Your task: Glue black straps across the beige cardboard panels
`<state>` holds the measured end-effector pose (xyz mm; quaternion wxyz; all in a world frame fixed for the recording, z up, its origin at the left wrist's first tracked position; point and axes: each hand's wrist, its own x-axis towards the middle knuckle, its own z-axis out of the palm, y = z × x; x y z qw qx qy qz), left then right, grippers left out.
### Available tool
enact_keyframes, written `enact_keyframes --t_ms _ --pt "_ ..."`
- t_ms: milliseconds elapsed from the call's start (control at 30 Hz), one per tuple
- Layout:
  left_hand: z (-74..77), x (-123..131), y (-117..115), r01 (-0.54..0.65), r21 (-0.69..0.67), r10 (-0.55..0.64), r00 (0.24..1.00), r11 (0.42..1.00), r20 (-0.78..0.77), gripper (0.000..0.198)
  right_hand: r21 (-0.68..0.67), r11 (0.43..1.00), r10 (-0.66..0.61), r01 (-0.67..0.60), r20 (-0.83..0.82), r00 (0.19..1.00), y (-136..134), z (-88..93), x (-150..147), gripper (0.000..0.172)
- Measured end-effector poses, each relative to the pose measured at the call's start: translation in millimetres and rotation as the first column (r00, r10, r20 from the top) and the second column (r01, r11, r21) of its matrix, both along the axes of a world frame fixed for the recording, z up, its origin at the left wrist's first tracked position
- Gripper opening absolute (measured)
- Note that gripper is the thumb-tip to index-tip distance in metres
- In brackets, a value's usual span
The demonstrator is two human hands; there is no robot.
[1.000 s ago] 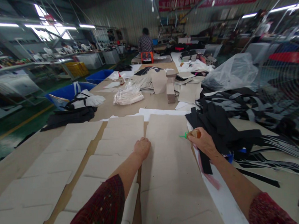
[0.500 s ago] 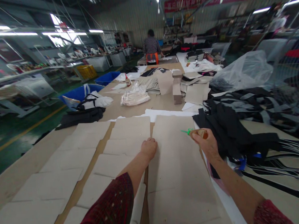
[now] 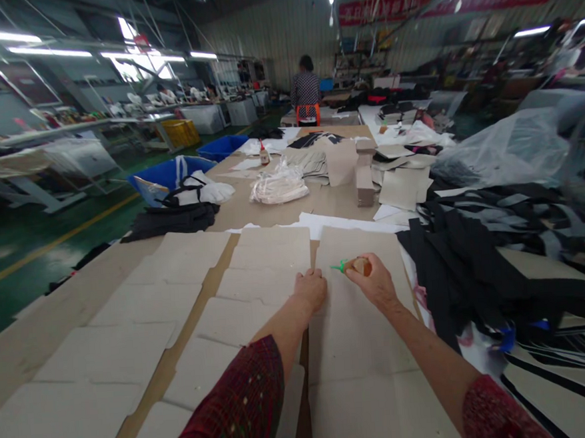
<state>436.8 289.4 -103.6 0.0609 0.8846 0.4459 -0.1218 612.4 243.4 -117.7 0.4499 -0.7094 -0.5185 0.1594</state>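
Observation:
My right hand point(image 3: 377, 283) is closed round a small glue bottle point(image 3: 362, 266) of amber liquid. Its green nozzle points left, tilted low over a long beige cardboard sheet point(image 3: 360, 328). My left hand point(image 3: 311, 290) rests palm down at that sheet's left edge, fingers bent and slightly apart, with nothing visible in them. Beneath and beside the left forearm, beige cardboard pieces point(image 3: 257, 281) overlap in a column. Farther left lies another column of overlapping cardboard pieces point(image 3: 130, 337). Small dots show on some sheets.
Black fabric strips point(image 3: 456, 267) are heaped at the right. Beyond the sheets sit a plastic-wrapped bundle point(image 3: 280, 183), a red-capped bottle point(image 3: 264, 154) and stacked board pieces point(image 3: 364, 180). Blue bins point(image 3: 154, 178) stand left of the table. A person point(image 3: 306, 91) stands at the far end.
My right hand has moved left with the glue bottle, bringing the nozzle close to my left hand. The view has shifted slightly left. My left hand stays at the sheet's edge.

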Motion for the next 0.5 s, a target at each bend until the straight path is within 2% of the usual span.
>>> enact_keyframes --t_ms 200,367,500 --pt "1.6 -0.4 1.5 -0.006 -0.018 0.006 1.0 1.0 0.01 0.03 0.027 0.999 0.015 -0.018 0.124 0.992 9.9 -7.4 -1.0 0.034" --pt "3.1 -0.6 2.9 -0.003 -0.016 0.004 1.0 1.0 0.015 0.031 -0.021 0.999 0.03 -0.026 0.241 0.97 9.4 4.9 9.2 0.031" --pt "3.2 0.1 5.3 0.002 -0.026 -0.001 1.0 1.0 0.014 0.03 -0.083 0.995 0.074 -0.059 0.192 0.979 6.9 11.5 10.8 0.031"
